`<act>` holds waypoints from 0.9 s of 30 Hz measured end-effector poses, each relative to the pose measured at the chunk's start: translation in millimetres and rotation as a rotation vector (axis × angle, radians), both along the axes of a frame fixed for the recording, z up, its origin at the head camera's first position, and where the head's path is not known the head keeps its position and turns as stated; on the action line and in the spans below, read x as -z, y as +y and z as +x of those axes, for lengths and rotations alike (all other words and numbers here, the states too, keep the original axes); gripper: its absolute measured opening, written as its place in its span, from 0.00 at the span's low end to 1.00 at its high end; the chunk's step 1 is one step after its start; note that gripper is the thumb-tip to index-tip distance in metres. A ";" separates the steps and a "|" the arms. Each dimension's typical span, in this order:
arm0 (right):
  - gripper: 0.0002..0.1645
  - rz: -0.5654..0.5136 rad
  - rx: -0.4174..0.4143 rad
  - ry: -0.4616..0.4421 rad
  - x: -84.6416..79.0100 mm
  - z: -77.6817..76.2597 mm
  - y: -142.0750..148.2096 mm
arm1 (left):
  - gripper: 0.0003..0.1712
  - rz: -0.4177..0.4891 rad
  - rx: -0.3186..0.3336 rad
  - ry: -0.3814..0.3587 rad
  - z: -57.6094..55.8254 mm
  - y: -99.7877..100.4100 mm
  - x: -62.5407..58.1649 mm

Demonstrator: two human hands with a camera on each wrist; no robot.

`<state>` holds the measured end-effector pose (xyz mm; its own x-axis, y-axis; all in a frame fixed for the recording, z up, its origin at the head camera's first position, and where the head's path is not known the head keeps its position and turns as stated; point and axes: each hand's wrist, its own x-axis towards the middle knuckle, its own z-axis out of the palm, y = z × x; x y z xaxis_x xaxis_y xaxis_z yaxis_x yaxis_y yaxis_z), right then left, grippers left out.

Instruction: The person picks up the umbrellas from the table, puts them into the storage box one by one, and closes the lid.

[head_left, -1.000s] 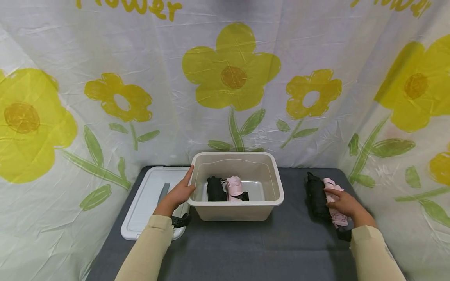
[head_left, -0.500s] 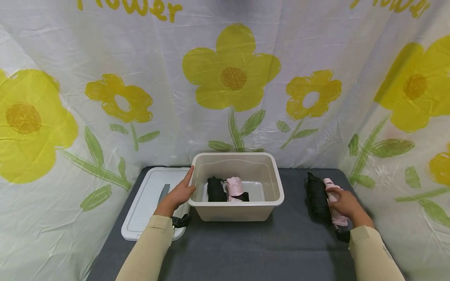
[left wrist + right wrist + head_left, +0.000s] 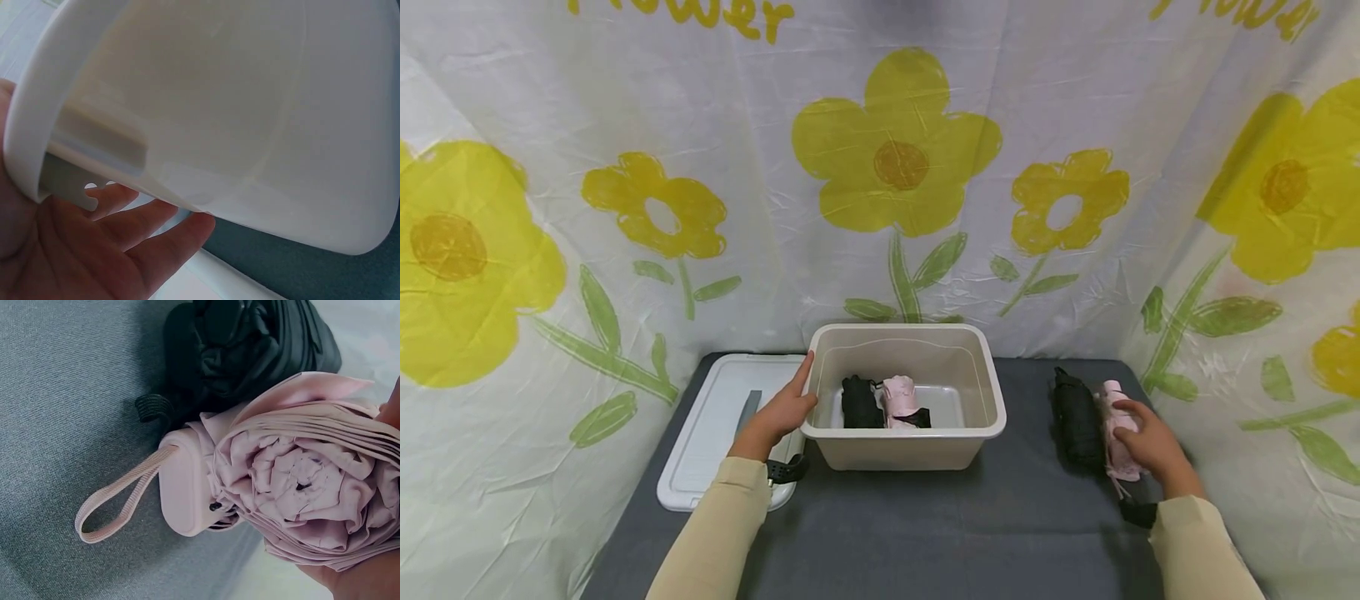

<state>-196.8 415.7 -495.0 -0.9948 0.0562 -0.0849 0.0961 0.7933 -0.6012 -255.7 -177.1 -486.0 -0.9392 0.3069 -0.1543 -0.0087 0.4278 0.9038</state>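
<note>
A beige plastic storage box (image 3: 895, 455) stands in the middle of the table. My left hand (image 3: 777, 418) grips its left rim, thumb at the edge and fingers (image 3: 178, 250) against the outer wall. Inside lie a black folded umbrella (image 3: 860, 403) and a pink one (image 3: 898, 395), side by side. Over at the right, my right hand (image 3: 1152, 447) holds another pink folding umbrella (image 3: 300, 487) between thumb and fingers; its wrist loop (image 3: 119, 494) hangs free. Close along its left side lies a second black folding umbrella (image 3: 1078, 422). The palm side of my right hand is mostly hidden.
A white lid (image 3: 703, 450) with a grey handle lies on the left of the dark grey tablecloth (image 3: 962, 533), partly beneath my left forearm. Curtains with yellow flowers (image 3: 901, 165) enclose the table at the back and both sides.
My right hand has moved slightly to the right with the pink umbrella, which now stands a little apart from the black one at its upper end. The left hand and box stay put.
</note>
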 end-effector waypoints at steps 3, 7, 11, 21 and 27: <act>0.32 -0.073 0.014 -0.010 -2.5 2.4 1.6 | 0.49 -0.001 0.001 0.006 0.0 0.0 -0.9; 0.31 -0.132 0.028 0.008 -8.7 4.1 1.9 | 0.49 0.011 -0.002 -0.001 1.2 0.3 -5.8; 0.31 -0.192 0.026 0.031 -17.2 6.8 -1.9 | 0.48 0.036 0.014 -0.012 10.1 2.7 -23.2; 0.32 -0.417 0.060 0.095 -35.9 7.2 -15.2 | 0.47 0.029 0.014 -0.026 18.9 5.8 -36.9; 0.32 -0.669 0.054 0.149 -45.1 6.4 -23.9 | 0.49 0.030 -0.002 -0.013 3.4 1.6 -8.6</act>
